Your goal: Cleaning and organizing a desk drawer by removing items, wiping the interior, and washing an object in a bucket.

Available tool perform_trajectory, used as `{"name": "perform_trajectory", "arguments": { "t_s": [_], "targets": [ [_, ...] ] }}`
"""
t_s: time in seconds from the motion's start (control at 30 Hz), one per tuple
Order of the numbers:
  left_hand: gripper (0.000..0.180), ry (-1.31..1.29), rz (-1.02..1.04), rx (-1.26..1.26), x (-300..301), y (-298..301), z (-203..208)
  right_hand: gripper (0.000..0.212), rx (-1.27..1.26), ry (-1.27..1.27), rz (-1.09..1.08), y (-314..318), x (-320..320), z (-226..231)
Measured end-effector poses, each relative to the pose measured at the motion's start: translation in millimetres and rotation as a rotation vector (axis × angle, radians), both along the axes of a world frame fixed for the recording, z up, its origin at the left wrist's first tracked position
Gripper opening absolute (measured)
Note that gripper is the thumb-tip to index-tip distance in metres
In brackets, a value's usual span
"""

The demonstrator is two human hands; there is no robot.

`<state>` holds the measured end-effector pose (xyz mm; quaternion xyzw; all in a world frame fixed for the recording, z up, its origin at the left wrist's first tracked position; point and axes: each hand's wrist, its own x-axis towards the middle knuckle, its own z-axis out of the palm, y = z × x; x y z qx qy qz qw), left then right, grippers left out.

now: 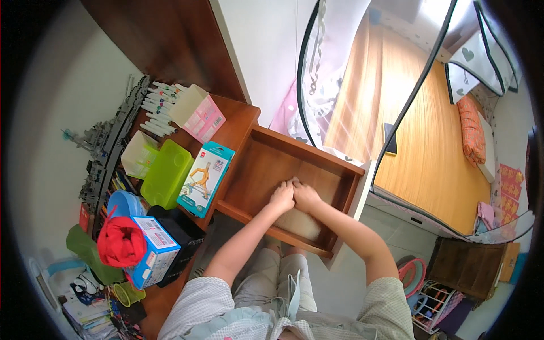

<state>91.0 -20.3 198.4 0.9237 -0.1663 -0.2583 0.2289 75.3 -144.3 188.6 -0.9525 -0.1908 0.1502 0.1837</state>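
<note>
Both hands meet over the pulled-out brown wooden drawer (266, 147), side by side and touching. My left hand (281, 198) has its fingers curled in toward the right one. Fingers bent and pressed together, my right hand (306, 197) rests against it. Whatever lies between the fingertips, if anything, is hidden. Below the hands, a pale beige patch (297, 224) shows on the drawer's floor; I cannot tell whether it is a cloth or light. Left of the drawer, a teal and white box (206, 179) with a picture of a yellow wooden model lies on the desk.
On the desk (241, 119) are a pink box (198, 113), several white pens (161, 107), a lime green container (167, 174), a blue-white box (156, 249) with a red cloth bundle (121, 242), and a grey model ship (110, 141). A netted bed (413, 113) stands at the right.
</note>
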Motion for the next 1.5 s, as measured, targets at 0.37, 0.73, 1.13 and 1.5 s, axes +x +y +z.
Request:
{"name": "perform_trajectory", "arguments": {
  "t_s": [0.37,0.73,1.13,1.5],
  "targets": [
    [0.020,-0.496,0.169,0.027,49.2,5.3,-7.1,0.033,0.036,-0.505,-0.059,15.7,44.0,-11.0],
    [0.040,-0.474,0.371,0.231,108.3,61.0,-31.4,0.041,0.308,-0.314,-0.017,82.5,124.4,-22.6],
    [0.036,-0.628,0.552,0.208,65.7,18.0,-43.8,0.046,0.177,-0.312,0.136,41.4,97.5,-34.0],
    [0.033,-0.471,0.696,0.205,4.3,-32.1,-30.1,0.038,0.157,-0.129,0.248,0.3,54.1,-9.2]
  ]
}}
